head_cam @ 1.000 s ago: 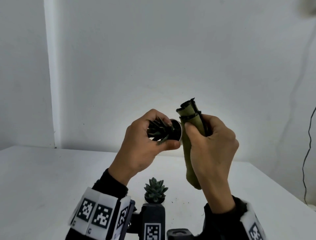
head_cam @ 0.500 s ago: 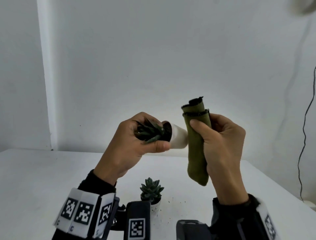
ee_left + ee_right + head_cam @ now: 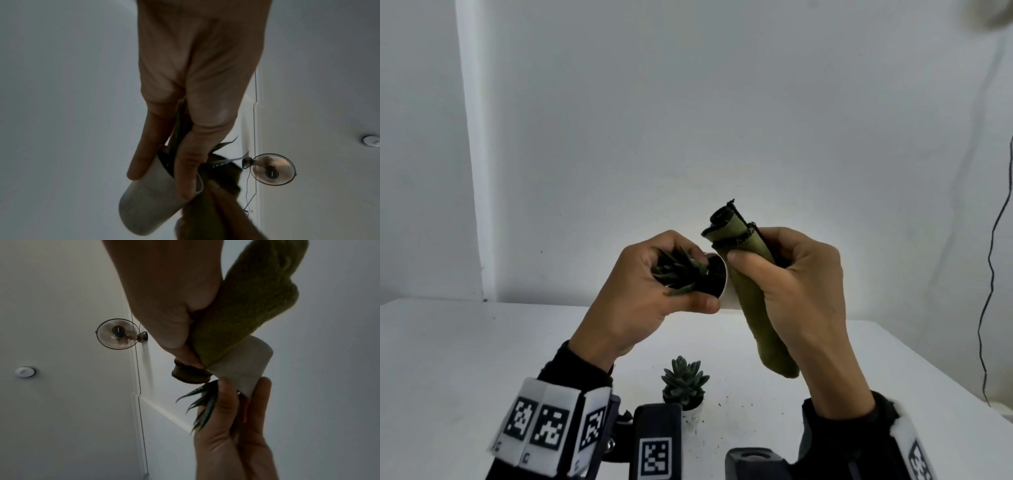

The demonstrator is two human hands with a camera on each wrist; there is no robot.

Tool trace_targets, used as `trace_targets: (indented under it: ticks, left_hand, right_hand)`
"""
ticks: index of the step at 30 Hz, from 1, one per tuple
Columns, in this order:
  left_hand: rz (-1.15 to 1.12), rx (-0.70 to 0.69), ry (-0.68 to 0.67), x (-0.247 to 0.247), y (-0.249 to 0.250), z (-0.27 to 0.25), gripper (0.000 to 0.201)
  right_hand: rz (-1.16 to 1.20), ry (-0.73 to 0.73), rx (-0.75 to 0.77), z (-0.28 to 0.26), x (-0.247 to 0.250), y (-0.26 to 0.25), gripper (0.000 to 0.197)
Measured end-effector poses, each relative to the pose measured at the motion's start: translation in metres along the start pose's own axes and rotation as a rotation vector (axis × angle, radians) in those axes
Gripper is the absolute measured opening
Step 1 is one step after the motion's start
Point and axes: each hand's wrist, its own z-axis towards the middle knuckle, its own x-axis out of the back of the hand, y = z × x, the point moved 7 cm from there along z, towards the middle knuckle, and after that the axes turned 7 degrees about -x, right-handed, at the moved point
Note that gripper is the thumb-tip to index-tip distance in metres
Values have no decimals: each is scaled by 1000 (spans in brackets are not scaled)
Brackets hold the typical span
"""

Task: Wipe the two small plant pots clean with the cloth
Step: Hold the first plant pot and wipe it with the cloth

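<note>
While the left hand [image 3: 643, 298] grips the tipped white pot [image 3: 242, 365], the right hand [image 3: 801, 291] presses the clutched cloth [image 3: 753, 301] against it; the second pot [image 3: 692, 413] waits, seemingly unwiped, on the surface [image 3: 482, 342].

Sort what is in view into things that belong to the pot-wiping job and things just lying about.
Part of the job:
- white pot, held tilted in the left hand
- green cloth, gripped by the right hand, touching that pot
- second potted succulent on the table

Just there:
- wall fan
- hanging black cable
- soil crumbs on the table
</note>
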Motion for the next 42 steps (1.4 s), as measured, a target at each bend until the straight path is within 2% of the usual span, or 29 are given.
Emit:
trace_targets:
  ticks: [3,7,9,13,18,20,22,24,26,31,36,39,42]
  left_hand:
    - [-56,52,37,-6,-6,0,42]
    - [-143,104,157,0,-6,0,35]
    - [-155,121,190,1,-4,0,33]
    - [-107,148,204,-2,-5,0,27]
    - [-79,165,201,1,-6,-1,34]
    - [-119,178,190,1,-8,-1,32]
    - [-175,193,179,0,-8,0,33]
    - [-214,201,181,1,-7,0,34]
    - [-237,210,187,-1,-6,0,35]
    - [-213,233,209,-2,-8,-1,38]
    - [-200,257,227,5,-14,-2,29]
    - [-266,264,224,8,-13,-2,37]
    - [-366,246,263,13,-10,0,28]
  right_hand:
    - [117,-22,-7,-3,0,-6,14]
    - [102,164,5,-1,17,-1,14]
    - [51,192,4,-1,17,2,16]
    - [-79,171,60,-7,0,-2,17]
    - [-82,93,91,-10,-14,-5,19]
    - [-10,56,63,-8,-13,-4,18]
    - [163,37,-16,-4,-7,1,15]
    - [328,50,-106,0,0,8,10]
    - [370,87,-144,2,4,13,9]
    - [64,155,13,-5,-1,3,19]
    - [-9,80,86,-12,-19,-4,22]
    - [133,37,34,-9,-18,-1,19]
    - [274,112,-38,-3,-3,6,14]
